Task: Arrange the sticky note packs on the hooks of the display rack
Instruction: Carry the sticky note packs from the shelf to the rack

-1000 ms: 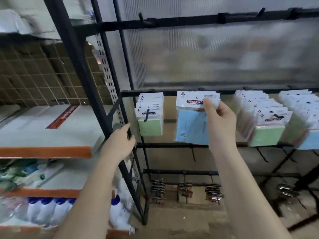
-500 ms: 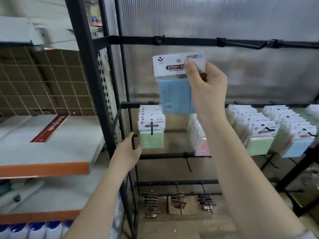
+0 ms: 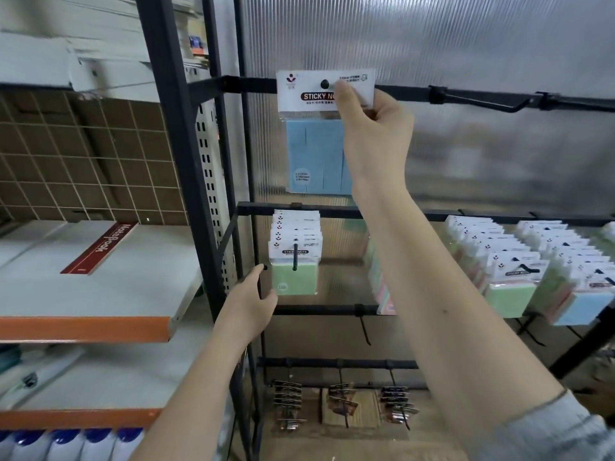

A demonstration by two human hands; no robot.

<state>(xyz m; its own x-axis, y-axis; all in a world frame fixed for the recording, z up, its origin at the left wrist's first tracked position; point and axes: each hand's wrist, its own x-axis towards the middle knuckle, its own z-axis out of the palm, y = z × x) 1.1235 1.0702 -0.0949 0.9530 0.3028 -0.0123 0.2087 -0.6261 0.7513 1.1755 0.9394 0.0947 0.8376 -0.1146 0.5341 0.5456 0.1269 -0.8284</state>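
Sticky note packs are the stock here, and the head view, the only one, shows one blue pack (image 3: 316, 154) raised to the top rail (image 3: 482, 94) of the display rack (image 3: 173, 128), at about twelve o'clock in the frame. The right hand (image 3: 372, 128) pinches its white header card, thumb on the front face and fingers curled behind, and the dark tip of a hook (image 3: 325, 83) shows through the hang hole; by my reading the pack is threaded on but not yet let go or slid back. The left hand (image 3: 253, 304), at about seven o'clock, has its fingers curled loosely around the thin black upright of the rack, beside a hanging green pack (image 3: 294, 277), and grips no pack itself. On the middle rail (image 3: 336, 212) several hooks already carry full rows: the green-fronted row at centre, and at three o'clock further rows (image 3: 519, 271) of green and blue packs. Another hook (image 3: 482, 103) on the top rail, at two o'clock, is bare, so the upper row seems only begun. Judging by this, the middle level is largely done, while the top level has one pack going on and more hooks to fill. How many packs remain to hang cannot be told.
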